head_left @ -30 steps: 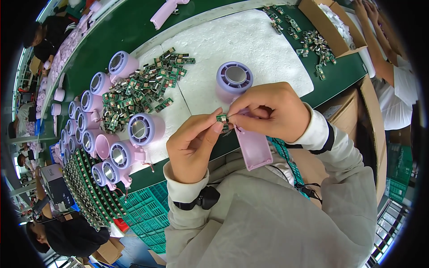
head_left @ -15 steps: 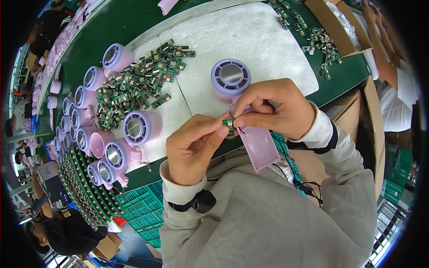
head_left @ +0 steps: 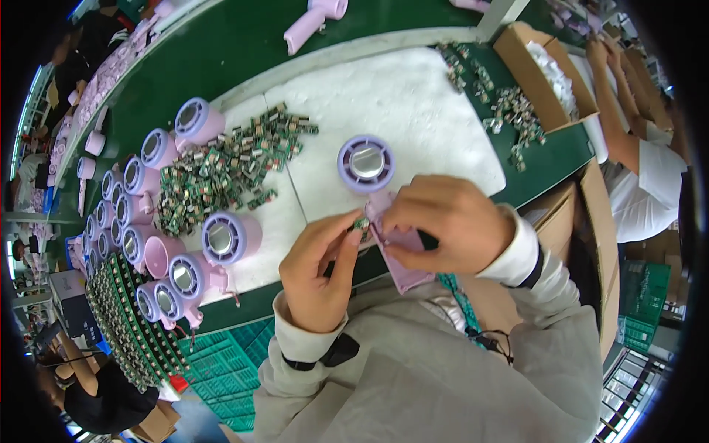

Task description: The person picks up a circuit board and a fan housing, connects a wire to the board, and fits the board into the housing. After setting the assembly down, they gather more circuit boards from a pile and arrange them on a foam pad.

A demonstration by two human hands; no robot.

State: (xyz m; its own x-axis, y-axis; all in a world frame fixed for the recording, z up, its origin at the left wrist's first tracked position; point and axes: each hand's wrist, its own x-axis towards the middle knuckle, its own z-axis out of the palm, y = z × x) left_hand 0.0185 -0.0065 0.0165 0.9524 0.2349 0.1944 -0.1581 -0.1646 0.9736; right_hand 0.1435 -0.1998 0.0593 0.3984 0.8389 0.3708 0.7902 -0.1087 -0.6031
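My left hand (head_left: 321,269) pinches a small green circuit board (head_left: 361,227) between thumb and fingertips. Just right of it, my right hand (head_left: 454,225) curls over the pink handle of a handheld fan, thumb and fingers closed around its upper part. Part of the handle shell (head_left: 405,275) shows below that thumb; the fingers hide the rest. The fan's round lavender head (head_left: 367,164), with a silver disc in its centre, lies beyond the hands on a white foam sheet (head_left: 421,96). Any wires between board and handle are too small to tell.
A heap of green circuit boards (head_left: 221,170) lies left on the foam, beside several pink fans (head_left: 221,238). Panels of boards (head_left: 133,325) stand near a green crate (head_left: 221,376). More boards (head_left: 517,114) and a cardboard box (head_left: 550,77) are at far right, near another person's arms (head_left: 617,103).
The view has shifted, so the table sits lower. My right hand has moved from beside the circuit board onto the fan handle. The left hand keeps its pinch on the board.
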